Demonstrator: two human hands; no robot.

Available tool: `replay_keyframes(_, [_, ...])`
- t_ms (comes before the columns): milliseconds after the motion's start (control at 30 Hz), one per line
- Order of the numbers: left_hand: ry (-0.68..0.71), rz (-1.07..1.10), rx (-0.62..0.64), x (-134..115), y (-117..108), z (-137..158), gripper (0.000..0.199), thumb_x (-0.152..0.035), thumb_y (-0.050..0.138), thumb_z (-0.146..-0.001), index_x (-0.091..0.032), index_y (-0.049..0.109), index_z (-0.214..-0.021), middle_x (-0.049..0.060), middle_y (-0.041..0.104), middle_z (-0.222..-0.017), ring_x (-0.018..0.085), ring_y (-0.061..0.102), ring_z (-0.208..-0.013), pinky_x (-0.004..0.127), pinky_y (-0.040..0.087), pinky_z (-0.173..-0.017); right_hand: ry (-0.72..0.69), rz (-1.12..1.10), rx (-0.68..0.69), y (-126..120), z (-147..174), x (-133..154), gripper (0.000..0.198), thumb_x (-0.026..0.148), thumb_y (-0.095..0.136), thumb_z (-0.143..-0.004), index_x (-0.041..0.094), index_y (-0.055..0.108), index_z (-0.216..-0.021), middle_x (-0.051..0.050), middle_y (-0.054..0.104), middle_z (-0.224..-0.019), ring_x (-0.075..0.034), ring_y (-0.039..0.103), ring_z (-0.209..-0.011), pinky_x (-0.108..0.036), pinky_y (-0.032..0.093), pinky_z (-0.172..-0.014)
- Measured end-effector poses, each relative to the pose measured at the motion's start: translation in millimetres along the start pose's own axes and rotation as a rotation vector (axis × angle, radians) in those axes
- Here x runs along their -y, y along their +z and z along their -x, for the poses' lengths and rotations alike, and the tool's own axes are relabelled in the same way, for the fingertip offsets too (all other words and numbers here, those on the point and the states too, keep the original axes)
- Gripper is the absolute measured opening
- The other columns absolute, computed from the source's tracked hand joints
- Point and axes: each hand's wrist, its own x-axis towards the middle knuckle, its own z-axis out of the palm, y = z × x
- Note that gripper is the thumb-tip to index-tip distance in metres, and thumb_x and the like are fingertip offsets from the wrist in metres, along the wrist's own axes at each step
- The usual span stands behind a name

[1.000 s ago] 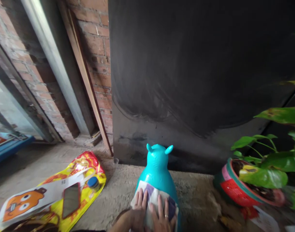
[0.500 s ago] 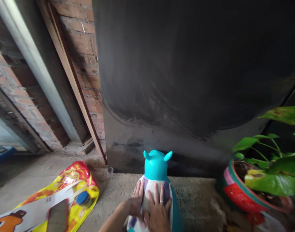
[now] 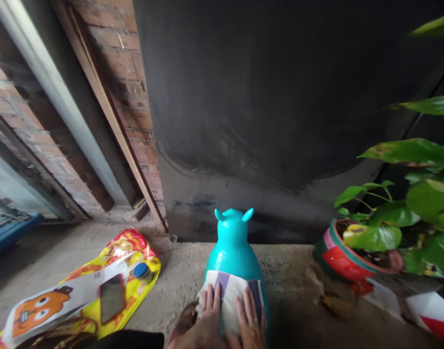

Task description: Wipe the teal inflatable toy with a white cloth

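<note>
A turquoise inflatable animal toy with two small ears stands on the concrete floor at bottom centre, facing a big dark panel. A white cloth with purple stripes lies across its back. My left hand presses flat on the cloth's left side. My right hand, with a ring on one finger, presses flat on its right side. Both hands have their fingers spread and pointing forward.
A yellow and red printed plastic bag lies on the floor at left with a phone and a blue-capped bottle on it. A potted plant in a red and green pot stands at right. Brick wall and leaning boards are behind.
Both hands slid the cloth back down the toy toward me, after pushing it up near the neck half a second ago. The camera view shifted slightly.
</note>
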Motion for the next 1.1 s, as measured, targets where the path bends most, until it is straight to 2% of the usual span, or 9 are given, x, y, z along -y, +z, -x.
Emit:
replay_keyframes(100, [-0.035, 0.018, 0.017, -4, -1, 11, 0.15, -0.041, 0.081, -0.033, -0.015, -0.013, -0.146, 0.015, -0.023, -0.154, 0.039, -0.013, -0.145, 0.066, 0.019, -0.115, 0.2, 0.068, -0.055, 10, 15, -6, 0.057, 0.043, 0.034, -0.095, 0.016, 0.043, -0.144, -0.013, 0.027, -0.155, -0.032, 0.03, -0.142, -0.057, 0.04, -0.104])
replay_keyframes(200, [-0.059, 0.031, 0.033, -13, -15, 17, 0.152, -0.036, 0.083, -0.032, -0.017, -0.016, -0.146, 0.014, -0.024, -0.154, 0.037, -0.013, -0.145, 0.065, 0.016, -0.116, 0.365, 0.115, -0.036, 15, 12, -4, 0.059, 0.045, 0.017, -0.099, 0.018, 0.038, -0.146, -0.012, 0.022, -0.156, -0.033, 0.032, -0.141, -0.067, 0.041, -0.098])
replay_keyframes(300, [-0.063, 0.062, 0.029, -19, -22, 12, 0.151, -0.037, 0.084, -0.035, -0.015, -0.015, -0.146, 0.014, -0.024, -0.154, 0.036, -0.014, -0.145, 0.061, 0.02, -0.117, 0.38, 0.104, 0.072, 9, -10, -6, 0.06, 0.048, 0.012, -0.099, 0.019, 0.028, -0.15, -0.009, 0.014, -0.159, -0.031, 0.024, -0.145, -0.071, 0.034, -0.102])
replay_keyframes(400, [-0.115, 0.058, -0.012, -21, -22, -4, 0.144, -0.039, 0.081, -0.043, -0.013, -0.014, -0.147, 0.015, -0.02, -0.156, 0.038, -0.013, -0.145, 0.059, 0.028, -0.115, 0.369, 0.031, 0.172, -7, -49, -13, 0.058, 0.045, 0.009, -0.1, 0.022, 0.016, -0.152, -0.006, 0.006, -0.16, -0.026, 0.015, -0.148, -0.07, 0.031, -0.106])
replay_keyframes(533, [-0.1, 0.06, -0.112, -24, -29, -30, 0.137, -0.047, 0.079, -0.05, -0.003, -0.006, -0.148, 0.021, -0.011, -0.157, 0.038, -0.011, -0.145, 0.047, 0.014, -0.122, 0.314, -0.062, 0.235, -26, -100, -22, 0.055, 0.042, 0.01, -0.101, 0.023, 0.01, -0.153, -0.005, 0.0, -0.16, -0.024, 0.008, -0.149, -0.068, 0.025, -0.11])
replay_keyframes(667, [-0.098, 0.089, -0.12, -24, -36, -42, 0.139, -0.054, 0.078, -0.051, -0.001, -0.007, -0.148, 0.024, -0.01, -0.157, 0.04, -0.012, -0.144, 0.049, 0.011, -0.123, 0.295, -0.118, 0.216, -32, -120, -21, 0.054, 0.038, 0.01, -0.101, 0.024, 0.012, -0.153, -0.005, 0.002, -0.161, -0.026, 0.009, -0.148, -0.066, 0.027, -0.11])
replay_keyframes(767, [-0.064, 0.1, -0.168, -17, -31, -42, 0.136, -0.051, 0.077, -0.053, 0.0, -0.007, -0.148, 0.024, -0.009, -0.158, 0.039, -0.013, -0.144, 0.049, 0.01, -0.123, 0.32, -0.142, 0.154, -24, -110, -18, 0.056, 0.042, 0.015, -0.101, 0.019, 0.016, -0.153, -0.01, 0.007, -0.16, -0.03, 0.011, -0.148, -0.065, 0.031, -0.108])
replay_keyframes(900, [-0.006, 0.096, -0.236, -7, -22, -43, 0.13, -0.053, 0.073, -0.057, 0.0, -0.004, -0.148, 0.022, -0.007, -0.159, 0.036, -0.012, -0.146, 0.049, 0.012, -0.122, 0.457, -0.147, 0.009, -1, -75, -16, 0.057, 0.041, 0.023, -0.1, 0.015, 0.024, -0.151, -0.019, 0.023, -0.156, -0.036, 0.027, -0.143, -0.07, 0.038, -0.101])
replay_keyframes(1100, [-0.044, 0.123, -0.302, -2, -10, -41, 0.122, -0.058, 0.069, -0.06, -0.007, 0.005, -0.15, 0.024, 0.009, -0.159, 0.041, 0.009, -0.146, 0.054, 0.019, -0.12, 0.513, -0.233, -0.125, 18, -31, -19, 0.05, 0.038, 0.031, -0.098, 0.015, 0.047, -0.139, -0.017, 0.043, -0.146, -0.035, 0.042, -0.135, -0.064, 0.044, -0.099])
